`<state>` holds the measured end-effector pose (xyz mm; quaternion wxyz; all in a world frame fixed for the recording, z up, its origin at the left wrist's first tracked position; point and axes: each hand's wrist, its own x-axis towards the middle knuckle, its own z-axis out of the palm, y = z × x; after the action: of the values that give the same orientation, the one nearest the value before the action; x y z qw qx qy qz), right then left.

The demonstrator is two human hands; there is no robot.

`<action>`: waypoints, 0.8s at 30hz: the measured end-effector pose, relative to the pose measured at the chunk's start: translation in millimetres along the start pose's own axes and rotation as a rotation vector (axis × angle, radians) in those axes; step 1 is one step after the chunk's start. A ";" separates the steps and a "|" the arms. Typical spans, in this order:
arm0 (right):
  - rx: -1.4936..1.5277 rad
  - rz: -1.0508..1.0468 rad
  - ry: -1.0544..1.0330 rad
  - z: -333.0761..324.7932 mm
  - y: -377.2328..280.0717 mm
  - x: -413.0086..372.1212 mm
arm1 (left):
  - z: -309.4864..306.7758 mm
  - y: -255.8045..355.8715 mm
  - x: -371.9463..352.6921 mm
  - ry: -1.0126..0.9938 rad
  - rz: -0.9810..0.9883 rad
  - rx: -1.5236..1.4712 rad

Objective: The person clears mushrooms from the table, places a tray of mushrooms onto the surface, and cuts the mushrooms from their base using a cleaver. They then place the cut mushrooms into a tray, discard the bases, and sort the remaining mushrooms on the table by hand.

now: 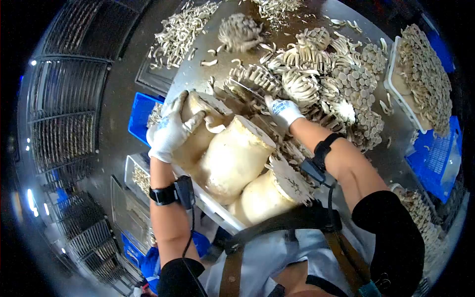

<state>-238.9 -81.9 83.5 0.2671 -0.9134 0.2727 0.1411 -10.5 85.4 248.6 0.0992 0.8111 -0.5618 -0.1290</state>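
My left hand [170, 127], in a white glove with grey fingertips, has its fingers spread over a pale, rounded mushroom block [190, 143] at the left. My right hand [283, 111], gloved too, is closed around the handle of a thin blade [247, 88] that points up and left. The blade lies against a cluster of mushrooms [255, 78]. Two more pale blocks, a middle one [232, 158] and a lower one [267, 195], stand near my body with cut tops.
Mushroom clusters [302, 86] are piled on the metal table [217, 74]. Loose mushrooms [180, 34] lie at the back left. A white tray [393, 81] full of mushrooms stands at the right above a blue crate [438, 153]. A blue bin [140, 116] is at the left.
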 end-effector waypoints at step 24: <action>0.356 0.464 0.446 15.3 148.6 -75.8 | 21.8 17.6 -123.0 0.538 -0.402 0.080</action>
<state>-387.3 -146.4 40.5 0.3169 -0.7747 0.5445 -0.0543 -74.3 194.1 245.4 0.1847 0.9139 -0.3489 0.0947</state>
